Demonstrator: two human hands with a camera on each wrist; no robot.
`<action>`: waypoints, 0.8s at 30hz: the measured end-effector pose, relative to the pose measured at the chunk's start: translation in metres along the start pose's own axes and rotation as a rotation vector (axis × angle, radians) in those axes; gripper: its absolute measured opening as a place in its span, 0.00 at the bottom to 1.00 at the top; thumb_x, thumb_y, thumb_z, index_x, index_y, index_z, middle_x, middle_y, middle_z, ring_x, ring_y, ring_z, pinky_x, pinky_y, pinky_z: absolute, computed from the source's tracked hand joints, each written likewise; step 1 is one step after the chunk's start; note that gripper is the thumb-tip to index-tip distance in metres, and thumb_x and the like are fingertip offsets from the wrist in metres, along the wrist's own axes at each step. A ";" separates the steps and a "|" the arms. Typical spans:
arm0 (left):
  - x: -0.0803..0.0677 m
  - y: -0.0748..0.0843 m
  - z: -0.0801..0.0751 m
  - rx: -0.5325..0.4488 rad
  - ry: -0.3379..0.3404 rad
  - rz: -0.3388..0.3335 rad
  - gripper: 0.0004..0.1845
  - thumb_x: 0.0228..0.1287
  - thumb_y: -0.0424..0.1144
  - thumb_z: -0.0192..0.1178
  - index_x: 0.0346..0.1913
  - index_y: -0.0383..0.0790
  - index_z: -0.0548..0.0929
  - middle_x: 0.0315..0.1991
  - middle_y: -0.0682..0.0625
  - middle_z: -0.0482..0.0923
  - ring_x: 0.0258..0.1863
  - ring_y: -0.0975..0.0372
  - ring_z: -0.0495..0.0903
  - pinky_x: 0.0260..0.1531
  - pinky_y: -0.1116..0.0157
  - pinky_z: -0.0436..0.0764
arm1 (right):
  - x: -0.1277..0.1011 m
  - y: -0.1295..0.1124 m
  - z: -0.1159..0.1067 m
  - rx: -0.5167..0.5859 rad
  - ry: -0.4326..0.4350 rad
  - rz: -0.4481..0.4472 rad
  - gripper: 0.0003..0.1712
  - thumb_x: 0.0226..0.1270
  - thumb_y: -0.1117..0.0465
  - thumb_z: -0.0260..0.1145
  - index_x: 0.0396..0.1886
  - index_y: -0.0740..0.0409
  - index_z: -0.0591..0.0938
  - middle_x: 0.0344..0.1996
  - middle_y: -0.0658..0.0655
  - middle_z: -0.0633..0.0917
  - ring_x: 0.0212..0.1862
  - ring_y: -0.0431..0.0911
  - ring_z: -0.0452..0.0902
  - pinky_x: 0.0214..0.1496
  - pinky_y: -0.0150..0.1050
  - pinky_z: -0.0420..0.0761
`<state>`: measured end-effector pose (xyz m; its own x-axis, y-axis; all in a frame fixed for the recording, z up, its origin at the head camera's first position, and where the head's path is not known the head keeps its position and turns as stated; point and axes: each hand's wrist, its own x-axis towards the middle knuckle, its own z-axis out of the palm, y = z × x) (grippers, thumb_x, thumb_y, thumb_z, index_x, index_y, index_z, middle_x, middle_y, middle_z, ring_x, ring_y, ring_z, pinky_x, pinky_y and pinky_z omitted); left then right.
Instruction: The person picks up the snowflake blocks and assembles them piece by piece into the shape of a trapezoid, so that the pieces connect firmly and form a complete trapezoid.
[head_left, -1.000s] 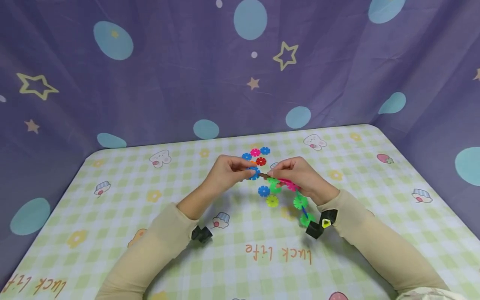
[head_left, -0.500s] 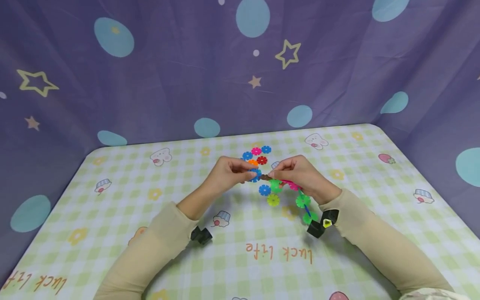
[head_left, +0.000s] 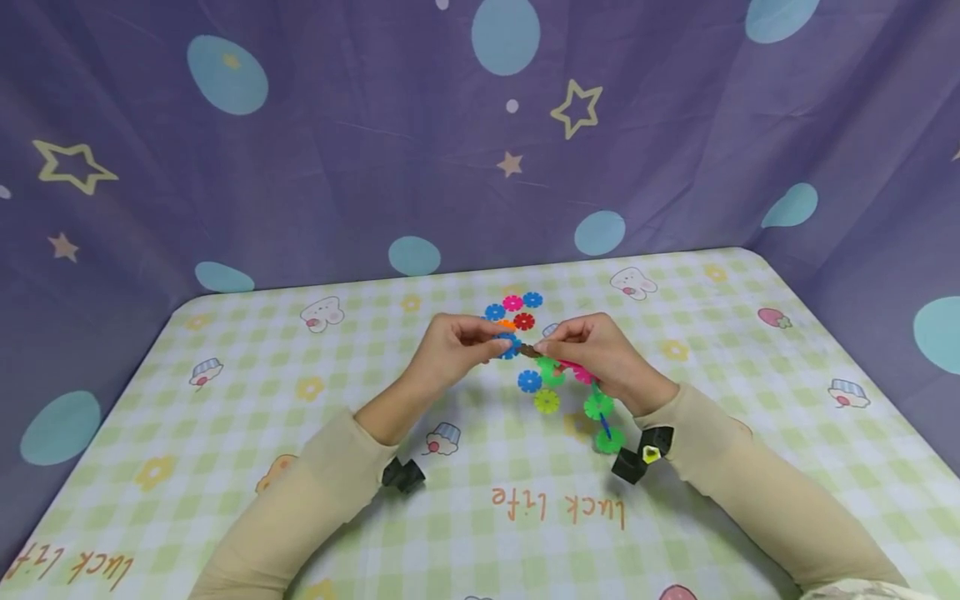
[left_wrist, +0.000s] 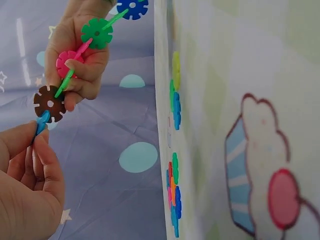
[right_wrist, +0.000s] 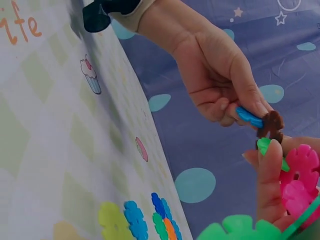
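Observation:
My left hand (head_left: 501, 343) pinches a blue snowflake disc (head_left: 510, 347) edge-on against a brown disc (head_left: 530, 352). That brown disc is the end of a chain of linked discs (head_left: 597, 406) in green, pink and blue, which my right hand (head_left: 542, 350) grips, its tail hanging down toward the right wrist. In the left wrist view the blue disc (left_wrist: 42, 122) touches the brown disc (left_wrist: 50, 103) below the right hand (left_wrist: 75, 55). The right wrist view shows the left hand (right_wrist: 220, 75), the blue disc (right_wrist: 248, 116) and the brown disc (right_wrist: 271, 125) together.
Loose discs lie on the checked tablecloth (head_left: 300, 467): a blue one (head_left: 529, 381) and a yellow-green one (head_left: 546, 402) below the hands, and a small cluster (head_left: 517, 310) of blue, pink, red and orange just behind them. A purple curtain (head_left: 337, 150) backs the table.
Both hands stay together at the same spot. The hanging tail of the chain has swung slightly left and lower.

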<state>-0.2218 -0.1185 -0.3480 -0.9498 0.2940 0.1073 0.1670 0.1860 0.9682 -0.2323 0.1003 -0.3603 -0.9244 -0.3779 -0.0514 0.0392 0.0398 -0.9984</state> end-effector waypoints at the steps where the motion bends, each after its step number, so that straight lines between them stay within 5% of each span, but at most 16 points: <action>1: 0.000 0.000 0.000 0.001 0.003 0.005 0.09 0.58 0.31 0.65 0.40 0.29 0.86 0.26 0.54 0.84 0.23 0.65 0.76 0.29 0.64 0.80 | -0.001 0.000 0.001 -0.001 0.008 -0.004 0.06 0.58 0.67 0.69 0.22 0.55 0.85 0.19 0.49 0.84 0.18 0.39 0.71 0.22 0.30 0.73; 7: 0.000 0.001 -0.002 0.008 -0.019 0.009 0.09 0.58 0.30 0.65 0.39 0.27 0.85 0.25 0.53 0.83 0.23 0.64 0.78 0.27 0.68 0.79 | -0.004 0.002 0.003 -0.023 0.021 -0.027 0.05 0.57 0.66 0.69 0.23 0.58 0.86 0.19 0.50 0.84 0.20 0.39 0.70 0.24 0.31 0.73; 12: -0.001 -0.003 -0.002 0.048 -0.041 0.036 0.08 0.57 0.31 0.66 0.38 0.29 0.86 0.26 0.49 0.84 0.23 0.62 0.78 0.27 0.61 0.79 | -0.004 0.004 0.003 -0.040 -0.001 -0.051 0.05 0.58 0.67 0.68 0.25 0.64 0.85 0.21 0.53 0.85 0.20 0.40 0.72 0.25 0.33 0.75; 19: -0.003 -0.010 0.002 0.108 -0.023 0.031 0.08 0.57 0.35 0.67 0.38 0.35 0.87 0.28 0.48 0.84 0.29 0.43 0.79 0.25 0.66 0.78 | -0.007 0.002 0.003 -0.080 0.008 -0.062 0.08 0.59 0.66 0.68 0.28 0.70 0.84 0.20 0.53 0.84 0.20 0.40 0.70 0.25 0.34 0.73; 24: -0.004 -0.012 0.004 0.105 0.004 0.041 0.08 0.57 0.37 0.67 0.38 0.36 0.88 0.28 0.48 0.85 0.28 0.41 0.77 0.22 0.71 0.75 | -0.007 0.002 0.003 -0.089 0.018 -0.079 0.09 0.59 0.66 0.68 0.28 0.72 0.84 0.19 0.51 0.84 0.20 0.40 0.73 0.25 0.35 0.75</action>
<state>-0.2193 -0.1179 -0.3612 -0.9427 0.2994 0.1471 0.2319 0.2711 0.9342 -0.2245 0.1006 -0.3618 -0.9299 -0.3666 0.0288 -0.0674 0.0929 -0.9934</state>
